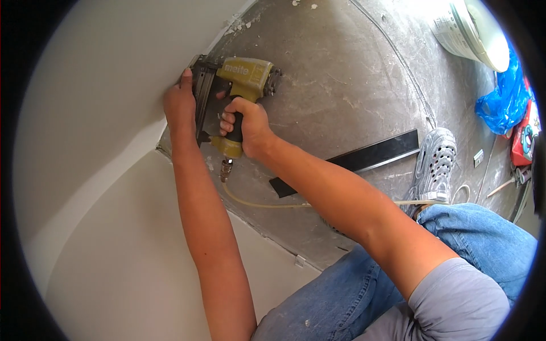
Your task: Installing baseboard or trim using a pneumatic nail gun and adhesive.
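Note:
My right hand (248,122) is wrapped around the black grip of a yellow pneumatic nail gun (245,71). The gun's long dark magazine (205,96) lies close to the foot of the white wall (102,96). Beside that magazine my left hand (181,105) is closed low at the wall, one finger extended toward the gun's nose. Its other fingers are mostly hidden, so what they hold cannot be made out. From a metal coupling (226,169) at the grip's base, a pale air hose (267,206) runs off to the right, passing behind my right forearm.
A black strip (369,153) lies on the grey floor (335,74) beside my grey clog (441,156). Farther right are a white bucket (449,31), a blue plastic bag (506,99) and a red package (523,139). A second white wall (142,244) meets the first at a corner.

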Tool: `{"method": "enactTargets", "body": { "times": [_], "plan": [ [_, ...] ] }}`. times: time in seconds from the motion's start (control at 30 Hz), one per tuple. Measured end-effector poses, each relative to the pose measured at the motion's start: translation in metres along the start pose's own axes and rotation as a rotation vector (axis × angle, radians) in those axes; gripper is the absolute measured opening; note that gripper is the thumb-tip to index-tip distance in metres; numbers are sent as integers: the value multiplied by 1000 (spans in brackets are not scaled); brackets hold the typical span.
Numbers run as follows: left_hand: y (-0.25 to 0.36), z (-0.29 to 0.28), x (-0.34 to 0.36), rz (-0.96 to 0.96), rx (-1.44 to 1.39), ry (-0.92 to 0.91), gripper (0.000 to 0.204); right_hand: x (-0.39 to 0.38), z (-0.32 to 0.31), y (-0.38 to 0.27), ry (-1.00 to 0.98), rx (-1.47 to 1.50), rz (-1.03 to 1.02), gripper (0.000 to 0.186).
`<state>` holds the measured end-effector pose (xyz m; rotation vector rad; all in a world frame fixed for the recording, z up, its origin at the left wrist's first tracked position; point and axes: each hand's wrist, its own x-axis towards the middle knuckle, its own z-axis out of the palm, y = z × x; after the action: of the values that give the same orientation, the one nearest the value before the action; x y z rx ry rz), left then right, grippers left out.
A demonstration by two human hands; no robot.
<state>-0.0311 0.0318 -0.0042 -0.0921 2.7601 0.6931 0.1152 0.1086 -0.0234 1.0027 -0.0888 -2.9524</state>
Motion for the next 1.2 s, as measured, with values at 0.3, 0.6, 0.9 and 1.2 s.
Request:
{"method": "enactTargets", "body": {
  "times": [0.3, 0.6, 0.9, 1.2],
  "plan": [
    [-7, 6, 8, -7, -81, -1, 66, 0, 2, -1, 6, -7, 1, 24],
    [-8, 9, 10, -13, -55, 0, 63, 1, -1, -2, 2, -19, 2, 27],
    [-6, 7, 8, -37, -125, -34, 61, -2, 1, -1, 26, -23, -9, 29],
    [-9, 7, 9, -12, -89, -1, 62, -1, 2, 1, 22, -10, -11, 31]
  ]
}}
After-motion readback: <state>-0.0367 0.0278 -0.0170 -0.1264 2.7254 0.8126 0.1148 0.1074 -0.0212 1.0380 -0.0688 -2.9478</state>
